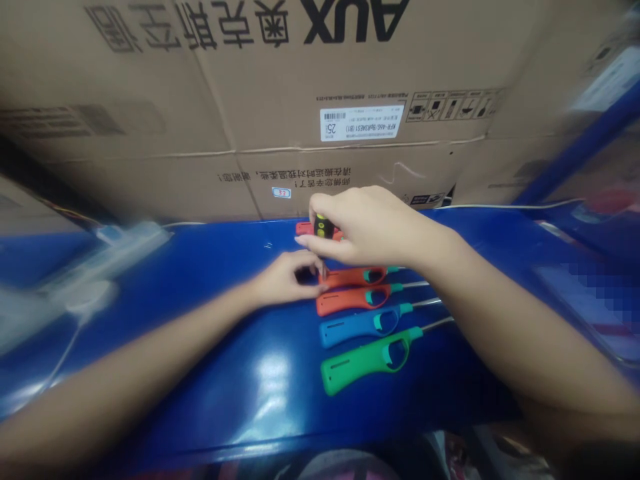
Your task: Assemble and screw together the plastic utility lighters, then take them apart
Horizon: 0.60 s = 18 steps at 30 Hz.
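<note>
Four lighters lie side by side on a glossy blue surface (210, 347), their smooth plastic handles widening into looped trigger guards. Counting clock directions from the blue lighter (356, 327), the green lighter (353, 368) sits at 6 o'clock, and the lower orange lighter (345, 301) and upper orange lighter (345, 277) at 12. Slim metal stems (427, 303) point toward 3. At 10 o'clock the left hand (287, 280) curls its fingers against the butt of the upper orange lighter; I cannot tell whether they grip it. At 12 the right hand (370, 220) pinches a black object with yellow-green patches (324, 227) between thumb and fingers, over a partly hidden red piece (303, 229). Behind, also toward 12, stands a matte, creased cardboard box (150, 173) bearing upside-down print.
</note>
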Tool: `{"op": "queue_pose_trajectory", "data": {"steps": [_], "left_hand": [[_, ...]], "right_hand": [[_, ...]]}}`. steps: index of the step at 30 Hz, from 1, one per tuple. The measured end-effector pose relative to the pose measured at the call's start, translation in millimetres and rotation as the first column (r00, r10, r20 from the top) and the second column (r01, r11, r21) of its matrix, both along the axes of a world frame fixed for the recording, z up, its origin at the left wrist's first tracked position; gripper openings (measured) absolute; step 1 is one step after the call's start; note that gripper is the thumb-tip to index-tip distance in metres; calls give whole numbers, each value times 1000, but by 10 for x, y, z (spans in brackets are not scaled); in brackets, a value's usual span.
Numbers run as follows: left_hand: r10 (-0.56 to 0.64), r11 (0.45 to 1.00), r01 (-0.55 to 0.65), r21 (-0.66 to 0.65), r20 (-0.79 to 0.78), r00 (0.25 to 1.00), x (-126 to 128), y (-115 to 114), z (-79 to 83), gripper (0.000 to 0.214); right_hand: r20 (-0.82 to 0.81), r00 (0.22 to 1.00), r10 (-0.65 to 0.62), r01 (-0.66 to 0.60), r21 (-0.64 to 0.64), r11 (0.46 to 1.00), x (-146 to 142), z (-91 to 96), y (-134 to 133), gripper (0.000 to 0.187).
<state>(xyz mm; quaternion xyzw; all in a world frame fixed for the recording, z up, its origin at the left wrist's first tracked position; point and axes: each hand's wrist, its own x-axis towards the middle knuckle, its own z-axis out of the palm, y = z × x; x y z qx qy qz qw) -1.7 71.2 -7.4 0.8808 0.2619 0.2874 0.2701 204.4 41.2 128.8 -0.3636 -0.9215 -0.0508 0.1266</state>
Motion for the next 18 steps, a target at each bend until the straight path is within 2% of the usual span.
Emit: {"op": "queue_pose_trajectory", "data": {"steps": [4, 14, 18], "left_hand": [[5, 1000, -5, 10, 1, 1000, 6, -12, 23, 16], [6, 1000, -7, 10, 15, 1000, 1, 3, -6, 17], [5, 1000, -5, -3, 13, 1000, -5, 6, -15, 17]], "right_hand": [[-5, 1000, 0, -1, -10, 1000, 6, 3, 3, 32], [21, 999, 31, -31, -6, 999, -7, 6, -8, 43], [41, 999, 35, -35, 13, 999, -1, -1, -1, 37]]}}
